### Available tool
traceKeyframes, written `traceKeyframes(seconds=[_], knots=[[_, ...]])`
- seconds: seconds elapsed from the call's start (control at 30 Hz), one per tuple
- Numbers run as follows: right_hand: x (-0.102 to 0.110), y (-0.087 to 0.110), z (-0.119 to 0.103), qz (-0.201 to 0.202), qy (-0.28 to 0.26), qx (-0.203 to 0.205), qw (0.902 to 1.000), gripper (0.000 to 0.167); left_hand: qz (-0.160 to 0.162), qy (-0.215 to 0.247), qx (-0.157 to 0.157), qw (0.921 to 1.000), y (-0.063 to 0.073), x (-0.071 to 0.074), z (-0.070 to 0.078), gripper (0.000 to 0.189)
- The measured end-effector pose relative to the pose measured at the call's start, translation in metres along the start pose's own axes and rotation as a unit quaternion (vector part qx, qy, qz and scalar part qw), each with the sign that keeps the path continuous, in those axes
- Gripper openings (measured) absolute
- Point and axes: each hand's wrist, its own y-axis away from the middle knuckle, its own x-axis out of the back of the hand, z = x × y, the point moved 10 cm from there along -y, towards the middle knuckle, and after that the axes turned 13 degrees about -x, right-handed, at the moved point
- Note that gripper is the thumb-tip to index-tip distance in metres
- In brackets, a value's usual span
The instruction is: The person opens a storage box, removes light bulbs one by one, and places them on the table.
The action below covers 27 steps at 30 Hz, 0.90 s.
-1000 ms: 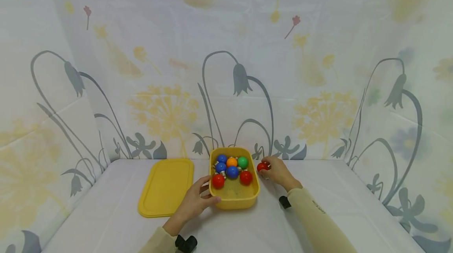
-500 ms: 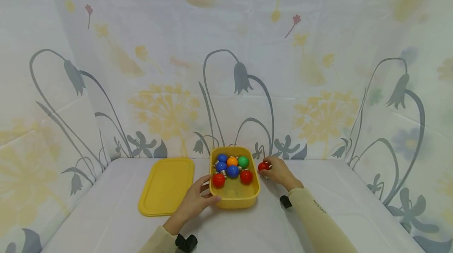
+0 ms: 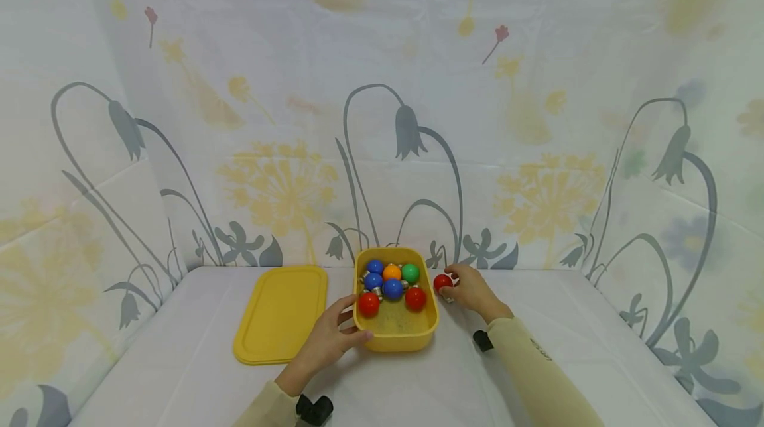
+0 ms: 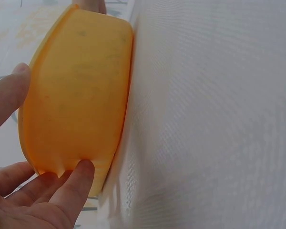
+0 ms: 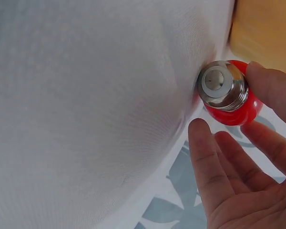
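Head view: your left hand (image 3: pixel 328 341) grips the yellow box (image 3: pixel 396 343) at its near left corner, thumb along the near side, fingers against the left wall. In the box, toward the far end, three blue bulbs (image 3: pixel 393 289), an orange bulb (image 3: pixel 391 272) and a green bulb (image 3: pixel 410 273); nearer, two red bulbs (image 3: pixel 416 298), one left, one right. Your right hand (image 3: pixel 471 291) pinches a red bulb (image 3: pixel 443 282) just right of the box, outside its wall. Yellow lid (image 3: pixel 282 314) flat on the white cloth (image 3: pixel 418 387), left of the box. Beige sleeves (image 3: pixel 534 367), black wrist cameras (image 3: pixel 314 410). Left wrist view: your fingertips (image 4: pixel 86 167) press the box's wall, thumb by the rim; box sits on the cloth. Right wrist view: your thumb and a finger hold the red bulb, silver base toward the camera; other fingers spread loosely beside it. Bulb is low by the cloth; cannot tell whether they touch.
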Motion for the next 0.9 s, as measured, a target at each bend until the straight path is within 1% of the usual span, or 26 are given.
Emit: traceKeyframes(seconds=[0.17,0.23,0.33,0.4,0.47,0.7,0.77,0.9], knots=[[0.004,0.004,-0.002,0.002,0.008,0.001,1.0000,0.048,0.000,-0.008,-0.007,0.9999,0.001,0.000,0.005,0.079],[0.007,0.006,-0.003,-0.001,0.008,-0.003,1.0000,0.049,-0.001,-0.002,-0.009,1.0000,0.004,0.000,0.016,0.079],[0.012,0.008,-0.007,-0.003,0.005,-0.002,1.0000,0.048,-0.003,0.002,-0.012,0.9999,0.004,0.000,0.017,0.080],[0.016,0.010,-0.010,0.000,0.003,0.006,1.0000,0.047,-0.003,0.003,-0.010,0.9999,0.004,-0.001,0.016,0.080],[0.019,0.012,-0.014,0.006,0.000,0.017,0.9998,0.047,-0.002,0.000,-0.011,0.9999,0.002,-0.001,0.007,0.079],[0.029,0.018,-0.026,0.021,-0.025,0.036,0.9988,0.050,-0.002,0.004,-0.016,0.9999,0.003,-0.002,0.009,0.081],[0.033,0.021,-0.033,0.027,-0.028,0.051,0.9980,0.049,-0.002,0.004,-0.015,0.9999,0.003,-0.001,0.009,0.080],[0.038,0.029,-0.052,0.040,-0.022,0.096,0.9944,0.047,-0.001,-0.002,-0.011,0.9999,0.003,0.000,0.008,0.079]])
